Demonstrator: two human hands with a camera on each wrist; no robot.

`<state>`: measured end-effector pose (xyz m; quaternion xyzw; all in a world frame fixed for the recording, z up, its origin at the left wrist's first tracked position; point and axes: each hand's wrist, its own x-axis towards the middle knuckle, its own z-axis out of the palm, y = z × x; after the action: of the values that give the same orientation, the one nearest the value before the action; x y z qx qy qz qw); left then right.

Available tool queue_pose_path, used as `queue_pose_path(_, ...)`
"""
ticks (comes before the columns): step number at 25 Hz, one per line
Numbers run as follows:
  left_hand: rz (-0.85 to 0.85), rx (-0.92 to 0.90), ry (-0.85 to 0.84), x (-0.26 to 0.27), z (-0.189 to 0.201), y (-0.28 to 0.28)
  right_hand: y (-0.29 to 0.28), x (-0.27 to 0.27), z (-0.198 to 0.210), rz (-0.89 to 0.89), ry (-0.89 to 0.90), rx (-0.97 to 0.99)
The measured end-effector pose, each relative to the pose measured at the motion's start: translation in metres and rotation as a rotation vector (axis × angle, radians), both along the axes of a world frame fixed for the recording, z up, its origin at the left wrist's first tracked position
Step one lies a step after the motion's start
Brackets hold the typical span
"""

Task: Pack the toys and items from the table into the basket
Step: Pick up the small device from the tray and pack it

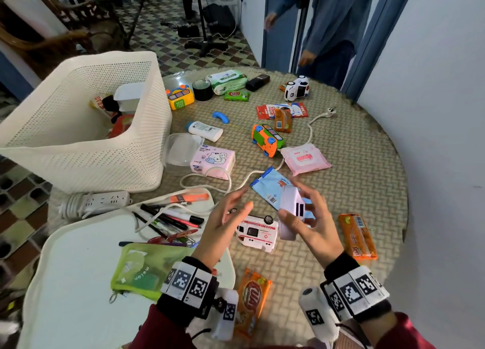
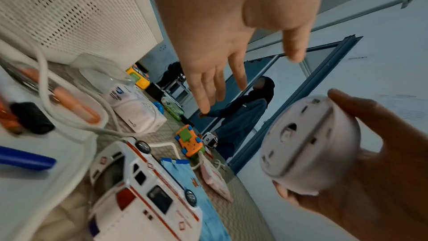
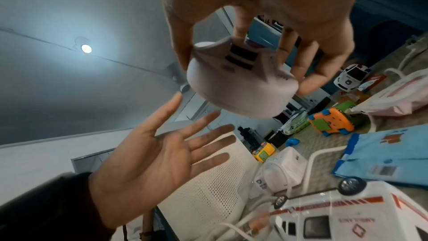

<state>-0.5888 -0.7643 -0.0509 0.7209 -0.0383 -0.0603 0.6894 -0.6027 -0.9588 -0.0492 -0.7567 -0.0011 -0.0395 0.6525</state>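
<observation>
I am holding a round white gadget (image 1: 291, 212) in the air, and the white basket (image 1: 110, 149) is sitting upright on the desk (image 1: 367, 165).

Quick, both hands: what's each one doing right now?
Left hand: open, fingers spread, holding nothing.
Right hand: gripping the white plastic device, lifted above the table.

The basket (image 1: 86, 128) wall hides most of its contents; both hands blur in motion.
</observation>
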Motion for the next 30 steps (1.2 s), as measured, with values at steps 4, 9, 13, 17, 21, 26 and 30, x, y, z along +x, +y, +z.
queue_pose_path(4, 0.047, 0.078, -0.012, -0.003, -0.007, 0.038, 0.019, -0.006, -0.015, -0.085, 0.032, -0.005)
queue_pose_path(9, -0.007, 0.18, -0.022, 0.0, -0.016, 0.092, 0.068, -0.016, -0.03, -0.186, 0.061, 0.03)
queue_pose_path(13, -0.066, 0.21, 0.012, 0.0, -0.017, 0.127, 0.108, -0.028, -0.033, -0.25, 0.057, -0.003)
queue_pose_path(17, -0.101, 0.194, 0.002, -0.002, -0.014, 0.158, 0.144, -0.046, -0.032, -0.264, 0.024, -0.038)
queue_pose_path(21, -0.102, 0.182, -0.002, 0.0, -0.018, 0.182, 0.165, -0.058, -0.03, -0.284, 0.01, -0.082)
queue_pose_path(26, -0.13, 0.194, -0.079, -0.009, -0.013, 0.204, 0.197, -0.08, -0.027, -0.332, -0.032, -0.116)
queue_pose_path(30, -0.213, 0.241, -0.121, -0.034, -0.007, 0.236, 0.233, -0.11, -0.028, -0.37, -0.05, -0.124)
